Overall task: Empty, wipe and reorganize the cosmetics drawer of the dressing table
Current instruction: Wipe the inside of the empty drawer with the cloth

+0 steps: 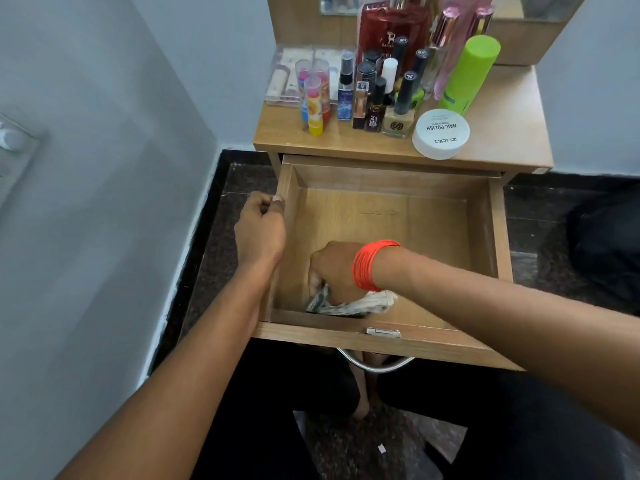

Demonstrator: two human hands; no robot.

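Wooden drawer (415,230) stands pulled out under the dressing table top (502,133). Left hand (261,226) grips the drawer's side wall at 9 o'clock, thumb on the rim. Right hand (337,268), orange bangles (372,265) at the wrist, clutches a crumpled pale cloth (356,304) on the drawer floor at 7 o'clock. Cosmetics bottles (374,98) crowd the tabletop at 12 o'clock, white jar (440,133) nearest the front edge.

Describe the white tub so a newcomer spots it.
On the dressing table top above the open drawer, the white tub sits front right of the bottle cluster, by the green can. It alone is squat and round, lid reading NAIL POLISH.
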